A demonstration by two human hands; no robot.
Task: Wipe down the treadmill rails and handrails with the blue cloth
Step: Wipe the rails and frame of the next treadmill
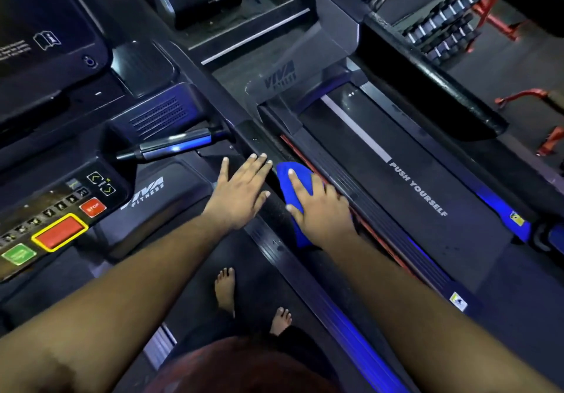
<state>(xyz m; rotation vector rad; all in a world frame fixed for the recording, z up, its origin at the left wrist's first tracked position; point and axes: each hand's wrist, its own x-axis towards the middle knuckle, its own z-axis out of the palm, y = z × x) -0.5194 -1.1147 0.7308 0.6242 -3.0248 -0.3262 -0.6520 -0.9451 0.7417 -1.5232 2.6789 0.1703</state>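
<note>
Right hand [323, 212] is down on the blue cloth [294, 202], palm flat and fingers spread over it, pressing it onto the dark handrail [259, 145] that runs diagonally between two treadmills. The grip here is a flat press, fingers straight, nothing curled round the cloth. Blue fabric pokes out ahead of the fingertips and again below the wrist, so the cloth lies lengthwise along the rail.

Left hand [241, 191] sits just beside it, on the same handrail, fingers straight and together, thumb out to the side, holding nothing. Its fingertips almost reach the front edge of the cloth.

To the left, the near treadmill's console [58, 209] shows a red STOP button [93, 207], a larger red button [59, 232] ringed in yellow and a green button [19, 254]. A short grip bar [171, 145] with a blue gleam juts from the console toward the rail.

To the right lies the neighbouring treadmill's belt [427, 179], printed PUSH YOURSELF, with a ribbed side rail [393, 228] glowing blue along its edge. Bare feet [225, 290] stand below on the dark deck. A dumbbell rack [448, 23] shows at top right.
</note>
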